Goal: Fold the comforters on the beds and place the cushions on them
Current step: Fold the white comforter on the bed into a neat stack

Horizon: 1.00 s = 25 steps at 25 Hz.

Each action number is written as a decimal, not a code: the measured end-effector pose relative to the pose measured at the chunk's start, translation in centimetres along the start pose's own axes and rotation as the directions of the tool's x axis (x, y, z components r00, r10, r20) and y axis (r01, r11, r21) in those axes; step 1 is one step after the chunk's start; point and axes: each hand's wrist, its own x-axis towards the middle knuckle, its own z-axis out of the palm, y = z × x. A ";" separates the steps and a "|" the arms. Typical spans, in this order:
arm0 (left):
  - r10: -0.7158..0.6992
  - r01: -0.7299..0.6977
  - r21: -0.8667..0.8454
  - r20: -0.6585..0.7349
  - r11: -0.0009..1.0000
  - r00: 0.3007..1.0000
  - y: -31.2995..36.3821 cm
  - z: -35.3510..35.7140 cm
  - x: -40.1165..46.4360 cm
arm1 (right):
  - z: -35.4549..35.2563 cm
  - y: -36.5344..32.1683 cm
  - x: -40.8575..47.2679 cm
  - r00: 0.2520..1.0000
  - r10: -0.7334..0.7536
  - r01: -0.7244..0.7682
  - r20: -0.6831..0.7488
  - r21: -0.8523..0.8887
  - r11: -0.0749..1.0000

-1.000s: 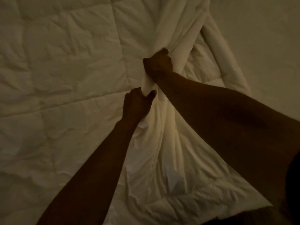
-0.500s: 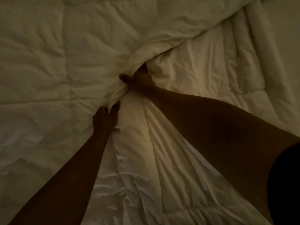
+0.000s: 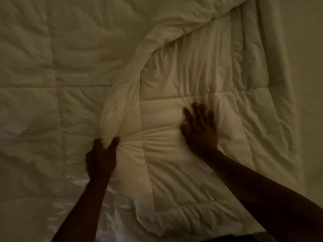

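A white quilted comforter point(image 3: 52, 70) covers nearly the whole head view in dim light. A folded-over flap point(image 3: 201, 70) of it lies on the right, and its bunched edge runs from the top centre down to my left hand. My left hand point(image 3: 101, 158) pinches that bunched edge between thumb and fingers, low and left of centre. My right hand point(image 3: 199, 130) lies flat on the flap with its fingers spread, pressing the fabric. No cushion is in view.
A plain, smooth surface point(image 3: 309, 84) runs down the right side past the rolled outer edge point(image 3: 272, 49) of the comforter. A dark strip point(image 3: 218, 239) shows at the bottom edge, below the comforter's near edge.
My right hand has let go of the bunched fabric, moved right and opened flat on the flap. My left hand still pinches the edge. The flap now lies spread out wider.
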 end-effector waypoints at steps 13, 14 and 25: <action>0.497 -0.429 0.311 -0.189 0.848 0.847 6.8 7.6 -7.2 | -0.6 13.1 -4.3 0.988 0.137 -0.139 -0.073 -0.025 0.990; 0.607 -0.537 0.352 -0.126 0.767 0.784 8.6 8.8 -7.9 | -1.2 13.7 -3.3 0.990 0.087 -0.091 -0.110 -0.032 0.995; 0.811 -0.707 0.486 -0.003 0.513 0.586 30.8 17.1 -3.4 | -8.2 24.6 12.2 0.967 -0.097 0.073 -0.237 -0.110 0.991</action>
